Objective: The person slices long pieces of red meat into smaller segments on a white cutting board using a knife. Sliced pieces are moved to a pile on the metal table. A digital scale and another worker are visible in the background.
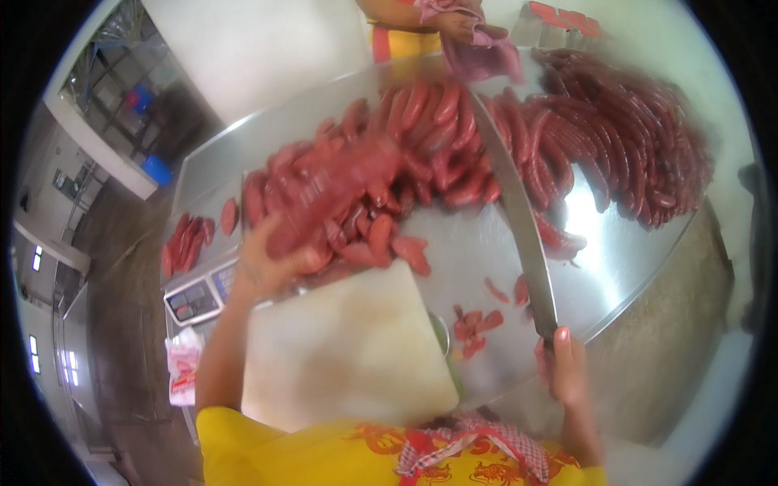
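Observation:
My right hand point(566, 373) is closed round the handle of a long-bladed knife point(527, 239), whose blade points up and away across the metal table. My left hand point(271, 263) grips red sausage point(336, 194), smeared by motion, so I cannot tell whether it is one thick piece or several together. Behind and beside it lies a big heap of sausages point(421, 113), with shorter pieces at its near edge. Nearest to me is a white cutting board point(348, 348), its surface bare.
Long linked sausages point(616, 138) pile up at the right of the metal table point(478, 243). A scale point(194, 300) stands at the left, near some sausages point(188, 243). Sausage scraps point(476, 330) lie right of the board. Across the table, a person's hands point(458, 26) hold a pink cloth.

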The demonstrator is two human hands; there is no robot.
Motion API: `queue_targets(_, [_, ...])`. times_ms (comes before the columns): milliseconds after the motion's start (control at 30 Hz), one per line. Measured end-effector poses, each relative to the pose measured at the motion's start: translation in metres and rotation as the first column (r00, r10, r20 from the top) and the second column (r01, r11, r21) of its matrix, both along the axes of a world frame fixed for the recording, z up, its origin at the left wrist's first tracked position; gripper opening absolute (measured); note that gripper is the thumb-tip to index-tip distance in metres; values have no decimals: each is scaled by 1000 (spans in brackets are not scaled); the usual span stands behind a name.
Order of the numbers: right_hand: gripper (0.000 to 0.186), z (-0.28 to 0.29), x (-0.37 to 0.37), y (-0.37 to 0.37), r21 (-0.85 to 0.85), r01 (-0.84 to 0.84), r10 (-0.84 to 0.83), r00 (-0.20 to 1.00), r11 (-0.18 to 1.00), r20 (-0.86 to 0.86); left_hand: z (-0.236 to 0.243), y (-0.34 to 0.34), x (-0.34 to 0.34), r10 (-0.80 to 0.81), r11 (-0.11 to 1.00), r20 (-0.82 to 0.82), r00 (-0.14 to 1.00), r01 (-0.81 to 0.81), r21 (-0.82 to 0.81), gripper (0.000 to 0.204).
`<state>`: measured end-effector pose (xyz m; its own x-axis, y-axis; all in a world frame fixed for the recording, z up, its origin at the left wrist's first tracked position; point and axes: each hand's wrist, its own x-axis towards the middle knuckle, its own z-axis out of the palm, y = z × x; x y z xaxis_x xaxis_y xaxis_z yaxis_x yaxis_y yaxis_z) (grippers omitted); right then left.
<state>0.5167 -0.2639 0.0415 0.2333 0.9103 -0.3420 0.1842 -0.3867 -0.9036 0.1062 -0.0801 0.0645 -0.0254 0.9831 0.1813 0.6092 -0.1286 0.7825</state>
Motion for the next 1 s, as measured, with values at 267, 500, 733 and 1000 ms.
queue_targets(267, [55, -13, -42, -24, -197, -479, 503, 859, 855, 92, -67, -182, -43, -473, 843, -358, 806, 295, -450, 56])
queue_targets(500, [55, -35, -50, -18, -246, -684, 720, 590, 686, 365, -108, -219, 6, -6, 981, -469, 883, 96, 169, 40])
queue_targets(733, [52, 7, -25, -9, -292, -760, 704, 287, 580, 650, -128, -220, 43, 85, 894, -364, 928, 90, 438, 35])
queue_targets(1000, [56, 3, -33, 16, -391, -812, 757, 93, 433, 647, -138, -228, 45, 112, 902, -317, 942, 37, 429, 32])
